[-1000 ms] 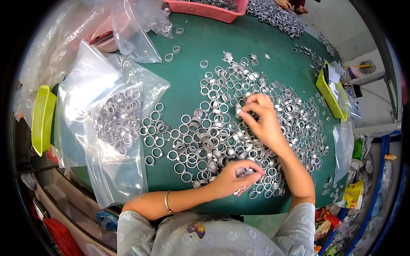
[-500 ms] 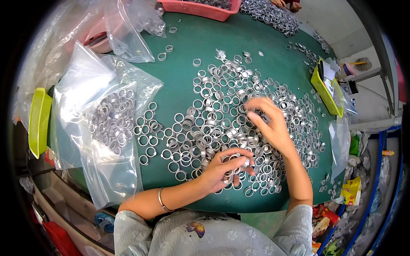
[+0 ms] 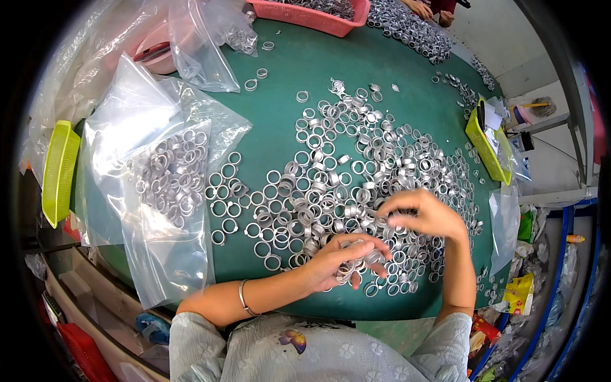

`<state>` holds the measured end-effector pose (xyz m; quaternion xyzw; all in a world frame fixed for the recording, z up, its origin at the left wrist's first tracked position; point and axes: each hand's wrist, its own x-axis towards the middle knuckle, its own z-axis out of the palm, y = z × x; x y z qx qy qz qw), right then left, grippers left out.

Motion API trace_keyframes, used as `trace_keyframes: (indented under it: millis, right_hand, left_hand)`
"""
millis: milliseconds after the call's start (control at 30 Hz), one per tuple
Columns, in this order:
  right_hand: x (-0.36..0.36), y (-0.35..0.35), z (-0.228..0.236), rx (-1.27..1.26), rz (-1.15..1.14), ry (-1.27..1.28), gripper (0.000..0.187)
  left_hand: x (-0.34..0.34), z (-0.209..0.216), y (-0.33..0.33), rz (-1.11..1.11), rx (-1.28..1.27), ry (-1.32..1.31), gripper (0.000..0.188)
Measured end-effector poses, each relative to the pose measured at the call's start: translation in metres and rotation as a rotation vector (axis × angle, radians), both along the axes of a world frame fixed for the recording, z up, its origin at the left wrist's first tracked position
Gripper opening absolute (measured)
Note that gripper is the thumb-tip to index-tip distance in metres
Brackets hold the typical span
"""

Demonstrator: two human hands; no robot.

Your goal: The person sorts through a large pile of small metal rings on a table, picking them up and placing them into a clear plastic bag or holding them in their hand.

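A broad pile of silver-grey metal rings (image 3: 324,197), many with a small tab, is spread over the green table. Several of these rings lie cupped in my left hand (image 3: 347,260), its fingers curled round them low over the near edge of the pile. To its upper right, my right hand (image 3: 423,215) hovers over the pile with fingers bent and thumb apart; no ring shows clearly between them. Left of the pile, a clear plastic bag (image 3: 162,254) lies flat with a heap of rings in it.
A pink basket (image 3: 312,22) of small parts stands at the far edge. Lime-green baskets sit at the left (image 3: 58,175) and right (image 3: 489,145). At the far right, another person's hands (image 3: 420,9) are beside a second ring heap (image 3: 407,32). Plastic bags cover the far left.
My right hand has come nearer to me and closer to my left hand. My left hand still cups its rings, almost in place. The whole view has shifted slightly.
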<state>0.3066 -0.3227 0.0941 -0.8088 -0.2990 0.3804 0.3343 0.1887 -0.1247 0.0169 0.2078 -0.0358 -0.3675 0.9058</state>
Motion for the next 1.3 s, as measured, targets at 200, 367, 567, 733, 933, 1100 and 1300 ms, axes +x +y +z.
trace_keyframes:
  millis: [200,367,567,733,933,1100,1300]
  right_hand:
    - [0.033,0.065,-0.046,0.122,-0.211,-0.889,0.025]
    - [0.042,0.063,-0.056,0.102,-0.285,-0.603,0.015]
    - [0.027,0.053,-0.034,0.118,-0.227,-0.461,0.018]
    - [0.036,0.106,-0.049,0.274,-0.044,-0.923,0.021]
    - [0.046,0.081,-0.035,0.144,-0.172,-0.377,0.014]
    - [0.051,0.080,-0.028,0.055,-0.021,-0.581,0.015]
    - [0.052,0.122,-0.054,0.047,0.094,-0.984,0.009]
  left_hand:
    - [0.004,-0.003,-0.004,0.000,-0.060,0.162,0.040]
    - [0.001,-0.007,-0.002,0.019,-0.021,0.068,0.033]
    - [-0.001,0.001,-0.003,0.063,0.019,0.074,0.032]
    - [-0.001,-0.005,-0.004,-0.038,-0.074,0.025,0.031]
    - [0.001,-0.004,-0.003,-0.034,-0.091,0.085,0.026]
    - [-0.002,-0.004,-0.004,-0.051,-0.120,0.096,0.023]
    - [-0.001,-0.001,-0.003,-0.059,-0.067,0.067,0.022]
